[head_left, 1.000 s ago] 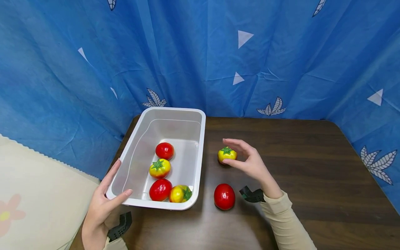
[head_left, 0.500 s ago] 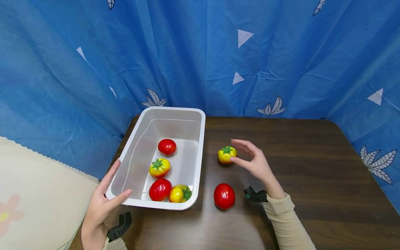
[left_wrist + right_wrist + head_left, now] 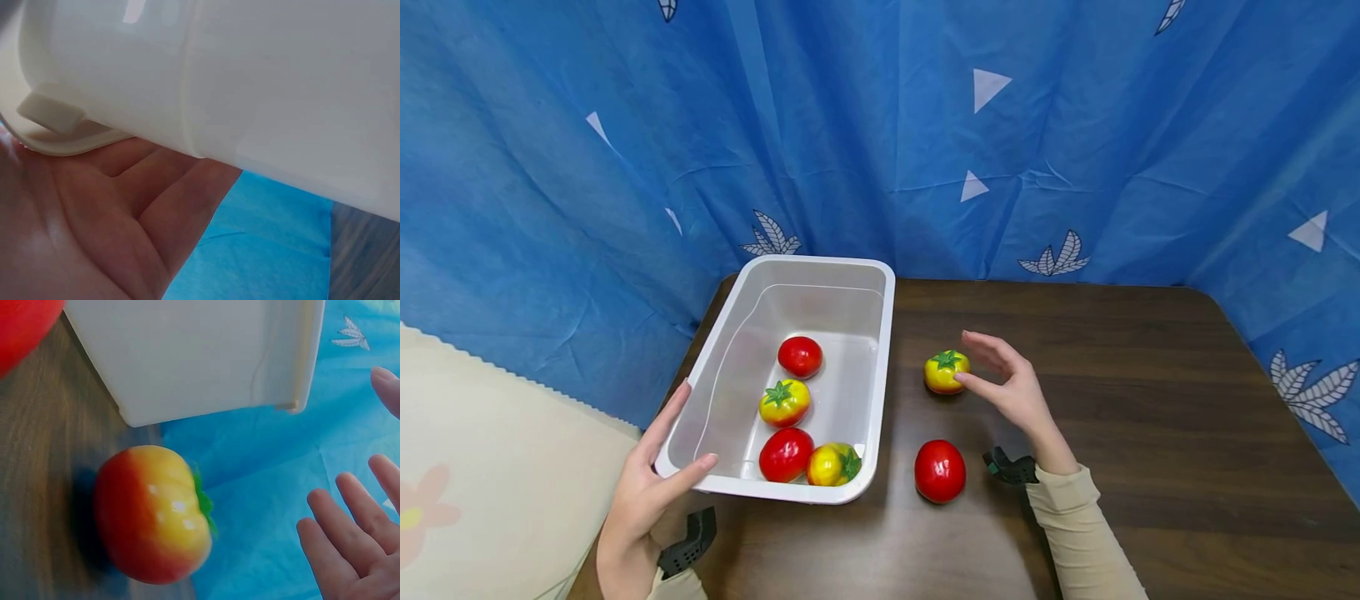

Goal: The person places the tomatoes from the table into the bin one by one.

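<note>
My left hand (image 3: pixel 638 492) grips the near left corner of a white plastic bin (image 3: pixel 885 350), thumb over the rim. In the left wrist view, fingers (image 3: pixel 169 194) lie along the bin's outer wall. Inside the bin are two red tomatoes (image 3: pixel 801 357) and two yellow-and-red tomatoes (image 3: pixel 785 403) with green leafy tops. On the table right of the bin stands another yellow-and-red tomato (image 3: pixel 944 372), leaves up. My right hand (image 3: pixel 1017 386) hovers just right of it, fingers spread; the right wrist view shows a gap between them. A red tomato (image 3: pixel 940 472) lies nearer to me.
The dark wooden table (image 3: pixel 1150 417) extends to the right of my right hand. A blue curtain (image 3: pixel 880 142) hangs behind and around it. A pale cloth (image 3: pixel 490 475) with a flower print is at the left. Each wrist wears a black mount (image 3: pixel 1011 465).
My right hand has drawn back to the right, off the yellow-and-red tomato. The farther red tomato in the bin has rolled slightly away and right. My left hand stays put.
</note>
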A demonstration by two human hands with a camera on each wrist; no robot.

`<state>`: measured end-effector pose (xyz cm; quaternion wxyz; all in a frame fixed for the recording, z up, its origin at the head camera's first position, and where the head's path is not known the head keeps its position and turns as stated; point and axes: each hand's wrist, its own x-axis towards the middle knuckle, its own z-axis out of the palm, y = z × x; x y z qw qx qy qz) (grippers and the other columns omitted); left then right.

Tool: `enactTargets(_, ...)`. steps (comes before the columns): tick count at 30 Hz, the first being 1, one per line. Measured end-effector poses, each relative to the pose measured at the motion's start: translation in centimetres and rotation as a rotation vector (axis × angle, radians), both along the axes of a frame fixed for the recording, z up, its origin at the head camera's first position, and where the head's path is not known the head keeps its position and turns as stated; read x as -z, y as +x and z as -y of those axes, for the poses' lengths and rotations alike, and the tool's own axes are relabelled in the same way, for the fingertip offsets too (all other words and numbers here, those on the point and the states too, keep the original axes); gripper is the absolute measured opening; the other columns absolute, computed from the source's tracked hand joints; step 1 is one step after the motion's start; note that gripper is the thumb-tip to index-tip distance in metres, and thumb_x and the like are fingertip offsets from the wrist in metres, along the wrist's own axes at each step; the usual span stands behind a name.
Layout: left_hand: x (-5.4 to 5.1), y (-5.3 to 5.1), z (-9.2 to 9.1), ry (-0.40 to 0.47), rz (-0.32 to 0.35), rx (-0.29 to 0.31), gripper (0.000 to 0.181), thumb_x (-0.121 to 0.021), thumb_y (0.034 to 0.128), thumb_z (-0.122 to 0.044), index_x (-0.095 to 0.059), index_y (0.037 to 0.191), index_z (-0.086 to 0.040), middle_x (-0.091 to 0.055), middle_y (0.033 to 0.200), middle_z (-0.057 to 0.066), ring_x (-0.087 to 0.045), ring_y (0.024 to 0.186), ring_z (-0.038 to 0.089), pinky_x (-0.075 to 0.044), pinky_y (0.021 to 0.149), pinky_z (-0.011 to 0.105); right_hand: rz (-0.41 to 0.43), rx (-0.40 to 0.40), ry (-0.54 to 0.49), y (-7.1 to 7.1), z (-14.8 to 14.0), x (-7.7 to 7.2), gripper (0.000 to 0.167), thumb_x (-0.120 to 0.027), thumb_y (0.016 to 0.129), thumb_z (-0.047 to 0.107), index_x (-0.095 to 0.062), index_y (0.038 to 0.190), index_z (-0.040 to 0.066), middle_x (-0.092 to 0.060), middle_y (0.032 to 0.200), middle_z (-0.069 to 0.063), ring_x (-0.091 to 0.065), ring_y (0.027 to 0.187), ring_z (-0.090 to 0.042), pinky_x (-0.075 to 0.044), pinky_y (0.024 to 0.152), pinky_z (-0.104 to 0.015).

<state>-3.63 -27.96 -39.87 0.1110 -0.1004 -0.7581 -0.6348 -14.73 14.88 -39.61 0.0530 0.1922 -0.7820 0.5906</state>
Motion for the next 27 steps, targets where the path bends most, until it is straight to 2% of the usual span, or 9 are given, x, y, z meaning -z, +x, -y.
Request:
enactTargets(4,-0.1,-0.1,-0.1,-0.004,0.0,0.009,0.084,-0.061,0.0719,0.022,-0.028,0.146,-0.001,-0.026,0.152,0.007,-0.034,0.122,0.017,-0.043,0.088,0.016,0.027,0.02,-0.019,-0.1,0.2,0.8,0.052,-0.07,0.081,-0.001,-0.05,0.128,-0.005,-0.051,0.131,-0.023,-0.047,0.12,-0.037,-0.037,0.099,-0.049)
enactTargets(6,-0.1,-0.1,-0.1,0.013,-0.007,0.012,0.084,-0.06,0.0711,0.024,-0.029,0.146,0.001,-0.027,0.151,0.007,-0.034,0.123,0.017,-0.042,0.088,0.016,0.044,0.022,-0.023,-0.1,0.3,1.2,0.052,-0.07,0.081,0.0,-0.05,0.128,-0.005,-0.051,0.132,-0.023,-0.047,0.121,-0.037,-0.035,0.099,-0.053)
enactTargets(12,-0.3,0.1,-0.3,0.063,-0.007,-0.003,0.084,-0.059,0.0698,0.025,-0.031,0.145,0.002,-0.032,0.148,0.007,-0.038,0.119,0.018,-0.045,0.086,0.017,0.064,0.025,-0.035,-0.5,0.8,1.9,0.051,-0.071,0.081,0.0,-0.051,0.128,-0.004,-0.051,0.131,-0.021,-0.047,0.121,-0.035,-0.034,0.1,-0.052)
enactTargets(17,-0.2,0.1,-0.2,0.045,0.016,-0.003,0.084,-0.06,0.0718,0.024,-0.028,0.146,0.0,-0.03,0.149,0.006,-0.038,0.119,0.018,-0.045,0.086,0.018,0.06,0.038,-0.022,-0.8,0.9,2.4,0.052,-0.071,0.081,0.0,-0.05,0.128,-0.005,-0.05,0.132,-0.022,-0.047,0.122,-0.035,-0.034,0.1,-0.053)
enactTargets(21,0.0,0.1,-0.1,0.05,0.014,0.004,0.084,-0.059,0.0717,0.024,-0.027,0.146,0.001,-0.029,0.15,0.007,-0.037,0.121,0.018,-0.044,0.088,0.017,0.078,0.082,0.006,-0.9,0.9,2.9,0.054,-0.072,0.08,0.003,-0.05,0.13,-0.003,-0.049,0.135,-0.019,-0.045,0.124,-0.034,-0.034,0.102,-0.051)
enactTargets(27,0.0,0.0,-0.1,0.048,0.013,0.008,0.084,-0.059,0.0716,0.024,-0.027,0.146,0.001,-0.028,0.15,0.008,-0.037,0.121,0.018,-0.043,0.088,0.017,0.107,0.111,0.015,-1.3,0.9,4.3,0.058,-0.073,0.08,0.002,-0.048,0.132,-0.003,-0.042,0.14,-0.019,-0.04,0.127,-0.034,-0.029,0.106,-0.047)
